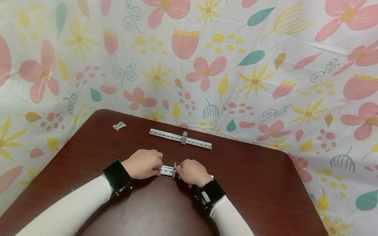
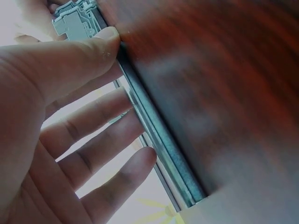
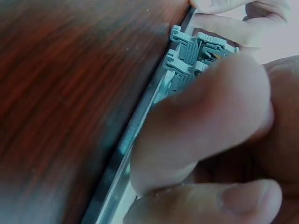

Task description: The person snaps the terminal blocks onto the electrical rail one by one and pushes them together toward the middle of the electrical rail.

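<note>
A slotted metal DIN rail [image 1: 167,170] lies along the table in front of me. My left hand [image 1: 144,164] pinches it, thumb at the near edge and fingers along the far edge in the left wrist view. Two grey terminal blocks [image 3: 187,51] sit side by side across the rail, just right of the left hand. My right hand [image 1: 193,171] has its fingers curled at the nearer block [image 3: 180,70], whose far end is hidden behind a finger. The right part of the rail passes under this hand.
Farther back lies a second DIN rail [image 1: 165,134] with a terminal block [image 1: 184,137] across it. A loose pale terminal block [image 1: 119,126] rests at the back left of the brown table [image 1: 253,179]. A flowered curtain [image 1: 206,97] hangs behind the table's far edge.
</note>
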The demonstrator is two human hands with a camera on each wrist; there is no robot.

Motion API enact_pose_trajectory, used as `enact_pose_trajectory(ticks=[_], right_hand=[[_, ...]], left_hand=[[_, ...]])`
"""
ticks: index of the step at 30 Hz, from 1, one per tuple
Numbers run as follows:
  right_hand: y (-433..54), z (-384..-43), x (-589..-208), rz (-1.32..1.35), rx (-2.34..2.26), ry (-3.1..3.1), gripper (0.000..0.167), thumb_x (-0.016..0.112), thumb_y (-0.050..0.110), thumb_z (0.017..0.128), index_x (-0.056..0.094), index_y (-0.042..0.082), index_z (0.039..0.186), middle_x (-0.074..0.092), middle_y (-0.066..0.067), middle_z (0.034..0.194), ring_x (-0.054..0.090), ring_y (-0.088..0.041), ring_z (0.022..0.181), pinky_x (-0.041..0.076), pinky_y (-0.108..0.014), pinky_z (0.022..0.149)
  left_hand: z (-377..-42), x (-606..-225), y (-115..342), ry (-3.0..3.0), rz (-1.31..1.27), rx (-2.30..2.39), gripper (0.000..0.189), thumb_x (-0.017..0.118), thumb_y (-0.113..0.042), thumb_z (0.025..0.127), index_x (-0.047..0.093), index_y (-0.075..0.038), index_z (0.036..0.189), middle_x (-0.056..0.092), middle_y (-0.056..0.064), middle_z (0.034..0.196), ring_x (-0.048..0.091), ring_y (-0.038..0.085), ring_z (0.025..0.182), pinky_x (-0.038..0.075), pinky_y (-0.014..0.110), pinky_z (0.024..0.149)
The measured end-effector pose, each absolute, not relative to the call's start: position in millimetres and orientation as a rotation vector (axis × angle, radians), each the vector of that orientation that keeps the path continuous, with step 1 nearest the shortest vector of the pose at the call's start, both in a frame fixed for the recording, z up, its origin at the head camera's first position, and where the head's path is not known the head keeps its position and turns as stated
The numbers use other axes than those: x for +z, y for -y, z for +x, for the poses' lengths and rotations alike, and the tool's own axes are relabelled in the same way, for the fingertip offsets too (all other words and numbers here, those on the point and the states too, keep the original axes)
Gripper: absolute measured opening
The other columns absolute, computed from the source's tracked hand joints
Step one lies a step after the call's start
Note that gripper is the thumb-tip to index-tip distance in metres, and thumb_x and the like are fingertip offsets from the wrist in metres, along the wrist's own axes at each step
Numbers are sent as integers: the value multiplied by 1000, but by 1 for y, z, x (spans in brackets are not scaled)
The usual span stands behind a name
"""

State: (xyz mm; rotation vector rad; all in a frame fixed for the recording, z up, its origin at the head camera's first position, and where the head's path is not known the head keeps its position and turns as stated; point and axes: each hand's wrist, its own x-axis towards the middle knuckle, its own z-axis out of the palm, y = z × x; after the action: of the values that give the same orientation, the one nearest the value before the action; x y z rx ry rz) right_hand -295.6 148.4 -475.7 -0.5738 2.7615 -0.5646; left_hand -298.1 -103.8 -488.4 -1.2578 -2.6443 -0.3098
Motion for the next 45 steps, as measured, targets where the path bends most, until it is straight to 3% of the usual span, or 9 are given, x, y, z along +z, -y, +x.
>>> enact_pose_trajectory(ticks=[14,38,45], right_hand=[[-147,-294,-476,-611,-492,-2767,50,49,23,117,56,16,68,58,-4,59,61,-16,39,49,-32,52],[-146,-290,-477,-677,-413,-2789,55,49,24,120,56,17,66,54,-1,52,55,-15,37,45,-31,47],[-145,-291,-479,-628,-451,-2815,55,50,24,116,55,17,62,49,2,46,53,-16,37,40,-32,45]], left_hand=[[-298,-489,103,2667,-1253,-298,14,94,-25,91,83,-25,81,49,-12,79,56,12,77,48,26,62],[-299,-490,103,2673,-1256,-292,14,94,-27,92,84,-26,82,50,-12,80,57,12,79,50,26,64],[-299,-490,103,2681,-1247,-283,14,94,-26,92,83,-25,82,50,-12,80,55,13,78,49,27,63]])
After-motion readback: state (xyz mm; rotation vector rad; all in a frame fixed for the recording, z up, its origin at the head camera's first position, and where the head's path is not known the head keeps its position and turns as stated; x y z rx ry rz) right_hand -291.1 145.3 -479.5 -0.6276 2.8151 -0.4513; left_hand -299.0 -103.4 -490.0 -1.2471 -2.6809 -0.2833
